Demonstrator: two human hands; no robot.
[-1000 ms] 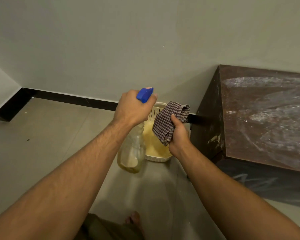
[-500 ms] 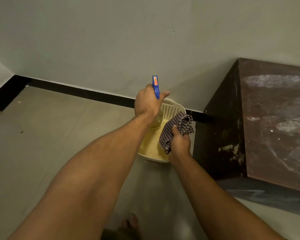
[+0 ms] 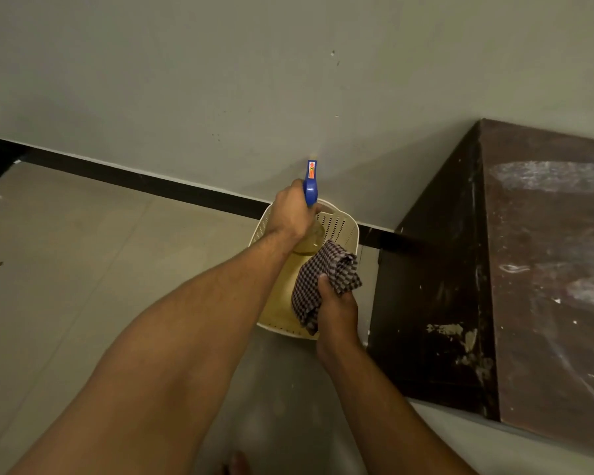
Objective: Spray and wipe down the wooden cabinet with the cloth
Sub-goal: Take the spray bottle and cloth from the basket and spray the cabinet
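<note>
Left hand (image 3: 290,214) is clamped round the bottle (image 3: 310,186) neck above the basket (image 3: 340,222); right hand (image 3: 336,311) grips the bunched cloth (image 3: 326,281) beside it, left of the cabinet (image 3: 542,269)

A plain pale wall (image 3: 220,73) meets a light tiled floor (image 3: 83,269) along a black skirting strip (image 3: 158,185), beyond and to the left of both hands. The light is dim and warm, and the wall bears a few small dark specks.
</note>
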